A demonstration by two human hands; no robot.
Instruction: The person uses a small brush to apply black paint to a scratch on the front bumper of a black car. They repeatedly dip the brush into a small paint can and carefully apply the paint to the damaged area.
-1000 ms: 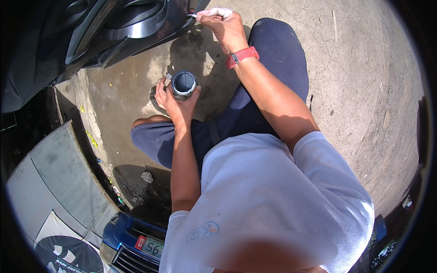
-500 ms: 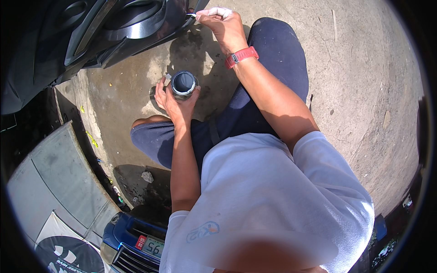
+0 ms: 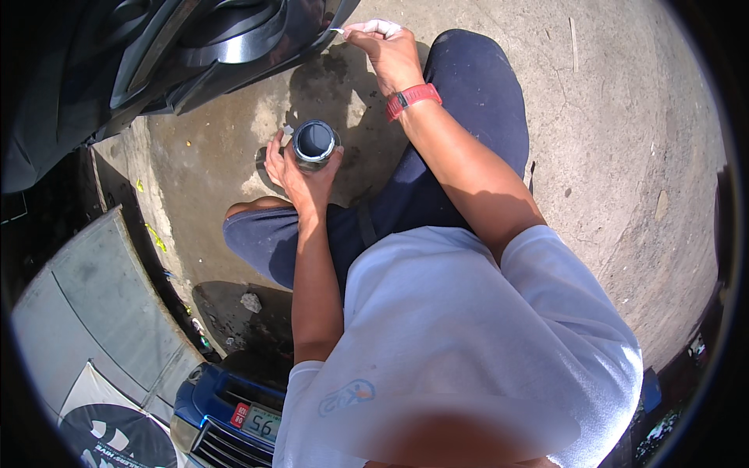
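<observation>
My left hand [image 3: 303, 178] is wrapped round an open can [image 3: 314, 164] with a pale, smeared rim and dark grey inside. A small whitish scrap [image 3: 289, 130] shows beside its fingertips; whether they hold it I cannot tell. Up at the lower edge of a dark car bumper [image 3: 300, 48], my right hand [image 3: 388, 53] pinches a thin white strip or tip [image 3: 338, 30], most of it hidden by the fingers. White residue coats the backs of those fingers. A red watch [image 3: 413, 100] is on the right wrist.
My bent knees [image 3: 477, 86] flank the stained concrete floor [image 3: 211, 156]. A stone [image 3: 250, 303] lies left of my elbow. Behind on the left are a grey panel [image 3: 117, 273], a round black-and-white banner [image 3: 117, 437] and the front of a blue vehicle [image 3: 204, 398].
My right hand has shifted very slightly down and to the right along the bumper edge, with the white strip still pinched. The left hand and can stay in place.
</observation>
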